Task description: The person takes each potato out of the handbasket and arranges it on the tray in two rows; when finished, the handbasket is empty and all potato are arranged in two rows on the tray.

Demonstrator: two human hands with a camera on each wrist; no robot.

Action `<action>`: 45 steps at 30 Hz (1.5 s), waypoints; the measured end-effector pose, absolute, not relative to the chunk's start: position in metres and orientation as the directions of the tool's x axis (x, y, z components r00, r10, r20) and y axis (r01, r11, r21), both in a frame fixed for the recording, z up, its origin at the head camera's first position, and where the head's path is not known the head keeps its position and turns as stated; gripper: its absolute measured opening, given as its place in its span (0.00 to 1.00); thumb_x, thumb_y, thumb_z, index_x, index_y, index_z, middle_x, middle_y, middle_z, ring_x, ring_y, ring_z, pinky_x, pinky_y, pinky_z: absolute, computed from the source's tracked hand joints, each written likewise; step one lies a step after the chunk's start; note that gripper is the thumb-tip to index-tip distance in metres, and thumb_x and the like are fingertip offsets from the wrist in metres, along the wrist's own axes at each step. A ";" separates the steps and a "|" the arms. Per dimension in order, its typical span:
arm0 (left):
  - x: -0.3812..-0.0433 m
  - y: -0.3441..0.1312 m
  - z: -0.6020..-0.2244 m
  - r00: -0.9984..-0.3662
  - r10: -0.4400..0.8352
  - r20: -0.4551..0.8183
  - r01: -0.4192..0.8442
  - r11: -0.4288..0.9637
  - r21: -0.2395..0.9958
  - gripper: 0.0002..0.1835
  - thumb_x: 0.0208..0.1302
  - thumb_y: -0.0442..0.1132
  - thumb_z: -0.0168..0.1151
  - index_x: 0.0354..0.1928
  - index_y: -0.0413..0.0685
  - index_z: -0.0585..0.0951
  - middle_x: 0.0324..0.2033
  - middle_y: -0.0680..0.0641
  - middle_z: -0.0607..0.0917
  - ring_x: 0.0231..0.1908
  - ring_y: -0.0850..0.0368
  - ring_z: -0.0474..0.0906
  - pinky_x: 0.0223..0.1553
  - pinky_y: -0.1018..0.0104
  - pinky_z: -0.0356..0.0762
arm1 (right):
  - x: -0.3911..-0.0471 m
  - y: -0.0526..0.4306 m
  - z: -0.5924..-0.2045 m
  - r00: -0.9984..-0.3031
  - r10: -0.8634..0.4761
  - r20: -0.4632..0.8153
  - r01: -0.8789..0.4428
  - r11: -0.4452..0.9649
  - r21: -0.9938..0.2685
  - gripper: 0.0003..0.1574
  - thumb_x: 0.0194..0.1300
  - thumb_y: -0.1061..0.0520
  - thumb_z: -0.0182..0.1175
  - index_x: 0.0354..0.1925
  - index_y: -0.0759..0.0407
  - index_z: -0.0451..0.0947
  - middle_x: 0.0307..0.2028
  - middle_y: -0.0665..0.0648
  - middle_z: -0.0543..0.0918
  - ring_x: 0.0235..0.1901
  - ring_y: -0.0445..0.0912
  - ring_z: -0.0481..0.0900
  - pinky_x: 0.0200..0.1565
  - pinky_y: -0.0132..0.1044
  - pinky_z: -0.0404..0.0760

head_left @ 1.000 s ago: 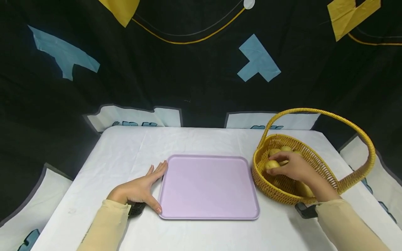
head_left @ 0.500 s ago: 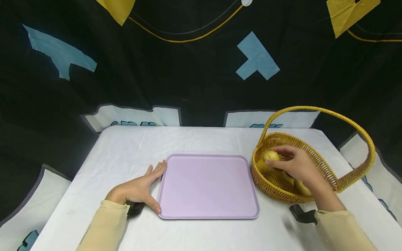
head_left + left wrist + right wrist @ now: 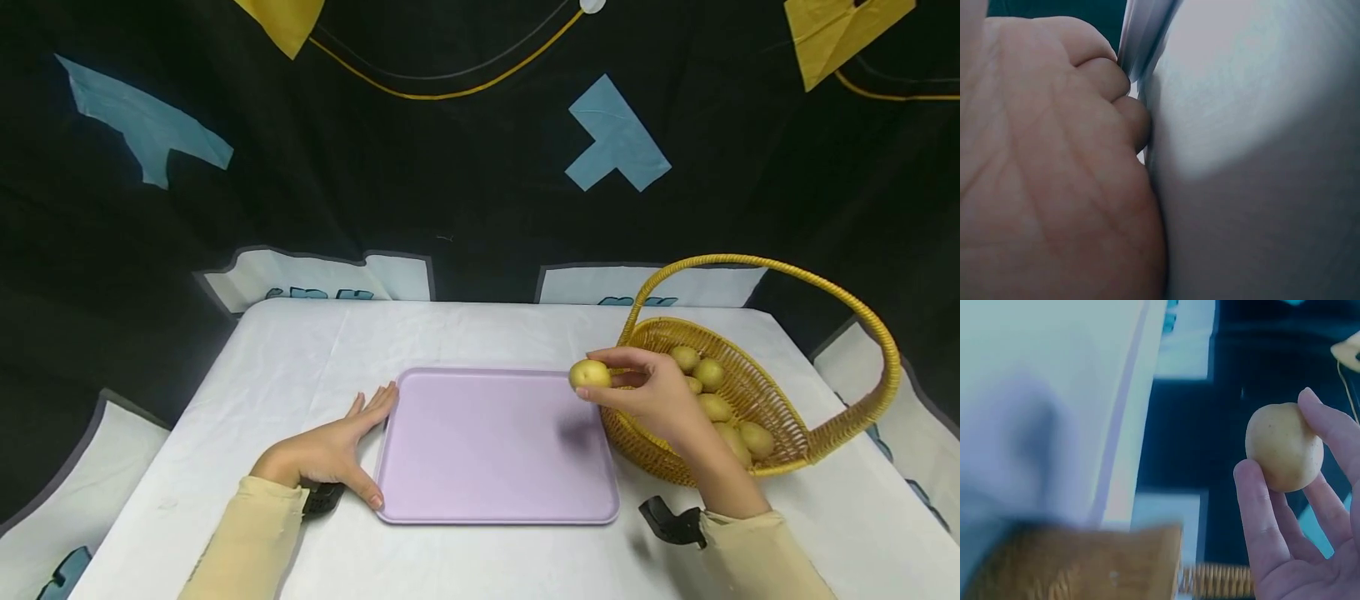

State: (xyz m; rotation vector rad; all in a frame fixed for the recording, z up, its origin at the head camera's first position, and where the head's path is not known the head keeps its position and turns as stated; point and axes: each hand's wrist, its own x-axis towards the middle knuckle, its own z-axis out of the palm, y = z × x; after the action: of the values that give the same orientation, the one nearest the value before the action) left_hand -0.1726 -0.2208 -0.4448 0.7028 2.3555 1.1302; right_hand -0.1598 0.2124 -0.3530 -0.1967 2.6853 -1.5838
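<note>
My right hand (image 3: 652, 396) pinches a small yellow potato (image 3: 589, 374) between thumb and fingers. It holds the potato in the air over the far right corner of a flat lilac tray (image 3: 495, 450). The right wrist view shows the potato (image 3: 1285, 447) gripped at the fingertips. My left hand (image 3: 330, 450) lies on the table with fingers spread, touching the tray's left edge. In the left wrist view the palm (image 3: 1066, 162) is beside the tray's rim. Right of the tray stands a yellow wicker basket (image 3: 652, 462) with several potatoes (image 3: 715, 407) inside, some hidden by the right forearm.
The basket's tall arched handle (image 3: 847, 300) rises above the right side. A white cloth (image 3: 465, 567) covers the table. Behind it hangs a dark curtain (image 3: 420, 200) with blue and yellow shapes.
My right hand has lifted the potato out of the basket and carried it left to above the tray. The potatoes it covered now show. The left hand has stayed in place.
</note>
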 end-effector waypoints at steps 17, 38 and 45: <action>-0.178 -0.220 -0.445 -0.775 0.605 -0.182 0.242 0.550 0.799 0.82 0.29 0.48 0.89 0.80 0.44 0.38 0.78 0.38 0.33 0.72 0.31 0.17 0.67 0.29 0.24 | -0.196 0.099 -0.390 -0.963 -0.269 -0.021 -0.098 0.420 -0.902 0.27 0.47 0.55 0.82 0.47 0.56 0.88 0.43 0.52 0.87 0.38 0.48 0.85 0.39 0.38 0.83; -0.176 -0.223 -0.443 -0.775 0.600 -0.197 0.237 0.565 0.790 0.81 0.32 0.50 0.88 0.80 0.45 0.38 0.78 0.38 0.33 0.72 0.31 0.17 0.66 0.27 0.24 | -0.218 0.027 -0.417 -0.935 -0.350 -0.067 -0.138 0.529 -0.837 0.28 0.51 0.56 0.80 0.51 0.58 0.86 0.46 0.55 0.87 0.47 0.47 0.82 0.49 0.40 0.80; -0.175 -0.223 -0.445 -0.775 0.603 -0.192 0.235 0.556 0.797 0.81 0.31 0.49 0.88 0.80 0.45 0.38 0.78 0.37 0.34 0.72 0.31 0.17 0.66 0.27 0.24 | -0.218 0.022 -0.422 -0.946 -0.315 -0.074 -0.121 0.557 -0.822 0.32 0.51 0.54 0.79 0.55 0.59 0.84 0.48 0.58 0.86 0.47 0.48 0.82 0.50 0.41 0.80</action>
State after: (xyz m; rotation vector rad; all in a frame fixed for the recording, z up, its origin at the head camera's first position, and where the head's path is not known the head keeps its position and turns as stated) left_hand -0.1751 -0.2229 -0.4447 0.6766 2.3456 1.1065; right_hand -0.2178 0.0222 -0.4220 -0.3661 2.5790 -1.3367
